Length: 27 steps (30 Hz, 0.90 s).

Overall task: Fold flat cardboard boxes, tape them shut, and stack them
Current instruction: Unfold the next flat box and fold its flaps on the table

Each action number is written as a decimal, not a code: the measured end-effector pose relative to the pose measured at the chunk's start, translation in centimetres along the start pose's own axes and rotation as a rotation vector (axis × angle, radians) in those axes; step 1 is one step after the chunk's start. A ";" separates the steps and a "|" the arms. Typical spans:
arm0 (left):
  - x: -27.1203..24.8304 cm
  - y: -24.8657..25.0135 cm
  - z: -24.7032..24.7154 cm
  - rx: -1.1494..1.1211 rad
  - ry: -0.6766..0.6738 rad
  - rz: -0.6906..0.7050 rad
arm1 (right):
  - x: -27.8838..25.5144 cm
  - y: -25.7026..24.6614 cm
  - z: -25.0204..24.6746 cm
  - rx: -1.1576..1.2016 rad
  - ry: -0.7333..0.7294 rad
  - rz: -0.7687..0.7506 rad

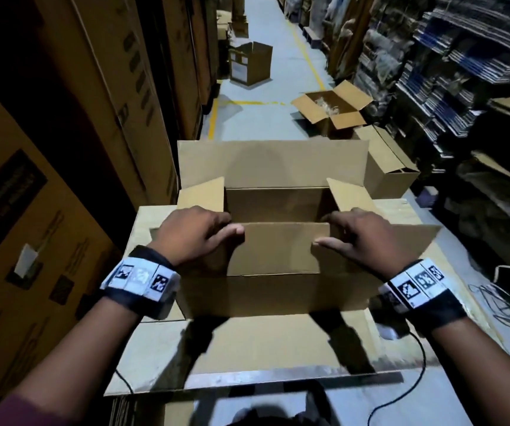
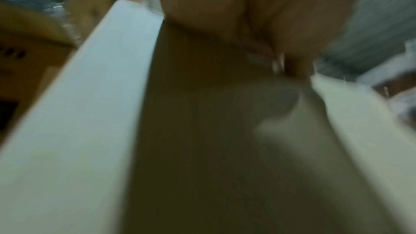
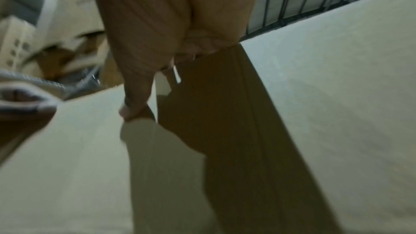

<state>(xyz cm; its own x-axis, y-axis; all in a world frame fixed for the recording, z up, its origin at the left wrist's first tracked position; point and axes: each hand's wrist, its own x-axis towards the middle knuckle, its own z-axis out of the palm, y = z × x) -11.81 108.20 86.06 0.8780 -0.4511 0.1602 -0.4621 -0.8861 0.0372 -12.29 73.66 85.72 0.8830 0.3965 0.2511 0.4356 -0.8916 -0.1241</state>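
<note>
Left hand [image 1: 196, 235]: fingers curled over near flap [image 1: 278, 250] of box [image 1: 273, 162]
Right hand [image 1: 359, 233]: grips same flap
Writing: none legible

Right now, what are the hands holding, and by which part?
Both grip the cardboard box: left hand and right hand at either end of its near flap's top edge.

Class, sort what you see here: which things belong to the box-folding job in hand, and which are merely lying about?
In the job:
- left hand and right hand, gripping the near flap
- open brown cardboard box being folded
- flat pale cardboard sheet under it

Lying about:
- opened brown carton on the floor
- upright printed carton down the aisle
- black cable
</note>
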 end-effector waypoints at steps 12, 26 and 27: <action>4.1 1.5 2.8 0.061 -0.131 -0.237 | 3.2 2.7 1.5 -0.071 -0.079 -0.027; 3.3 5.4 9.7 0.001 -0.381 -0.188 | 0.4 5.8 9.3 -0.004 -0.644 0.010; 3.2 6.8 10.1 -0.012 -0.405 -0.192 | 0.3 6.1 9.5 -0.001 -0.652 0.002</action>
<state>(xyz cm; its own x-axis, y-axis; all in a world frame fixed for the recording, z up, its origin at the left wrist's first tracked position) -10.90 99.68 76.88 0.9252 -0.2857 -0.2497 -0.2848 -0.9577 0.0403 -7.76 70.43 75.94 0.8087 0.4464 -0.3832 0.4343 -0.8923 -0.1228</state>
